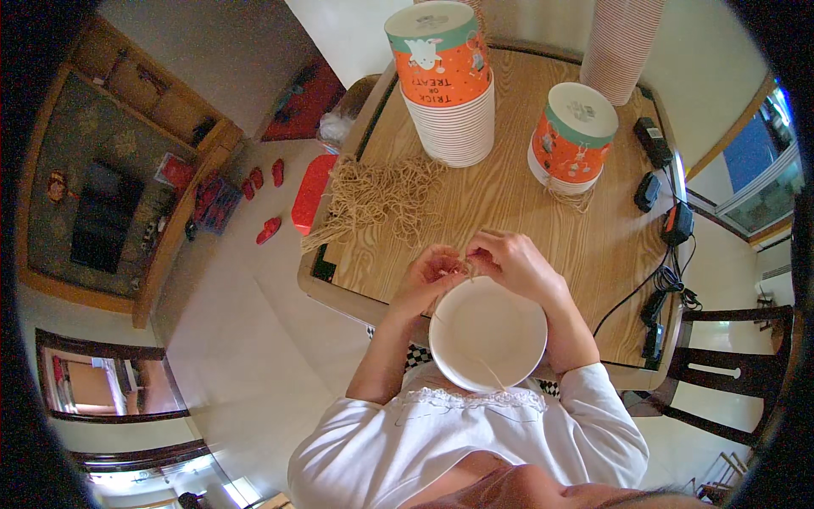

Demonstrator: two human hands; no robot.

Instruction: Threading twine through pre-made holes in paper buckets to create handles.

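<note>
An empty-looking paper bucket with a white inside is tilted between my forearms at the table's near edge, its mouth toward me. My left hand is closed, fingertips pinching brown twine at the bucket's far rim. Right beside it, my right hand is closed on the same twine, its fingers curled over the rim. A pale strand crosses the near side of the bucket's mouth. Beyond my left hand lies a loose heap of cut twine.
On the table stand an upside-down bucket stack, a shorter orange-and-green one and a tall stack. Black adapters and cables line the right edge. A red stool is at the left, a dark chair at the right.
</note>
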